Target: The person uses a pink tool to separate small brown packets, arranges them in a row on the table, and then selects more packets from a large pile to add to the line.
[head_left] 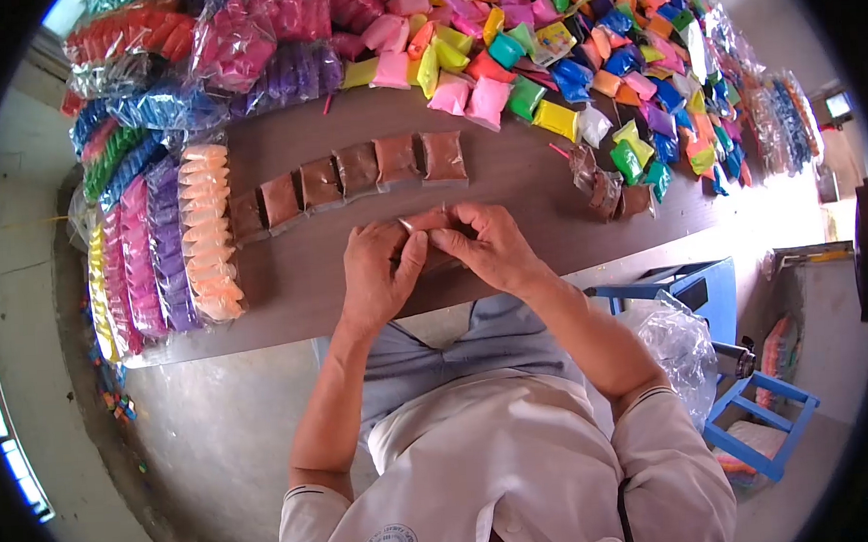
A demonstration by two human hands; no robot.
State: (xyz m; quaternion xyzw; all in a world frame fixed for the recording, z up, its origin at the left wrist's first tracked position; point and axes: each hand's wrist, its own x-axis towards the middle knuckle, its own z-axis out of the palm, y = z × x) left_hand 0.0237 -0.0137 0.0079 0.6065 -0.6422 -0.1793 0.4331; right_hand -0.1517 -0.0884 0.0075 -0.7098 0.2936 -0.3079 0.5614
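My left hand (384, 268) and my right hand (486, 244) meet close to the table's front edge, fingers bent and thumbs turned inward. Both are closed on a small brown packet (430, 219), which their fingers mostly cover. Just beyond them, several flat brown packets (395, 160) in clear film lie in a slightly curved row. A few more brown packets (605, 194) lie loosely to the right, one crumpled and partly over another.
A large heap of small coloured packets (489, 99) covers the back right of the brown table (526, 170). Bagged rows, including peach packets (209, 223), line the left side. Blue stools (770, 416) and a clear plastic bag (675, 348) are at my right.
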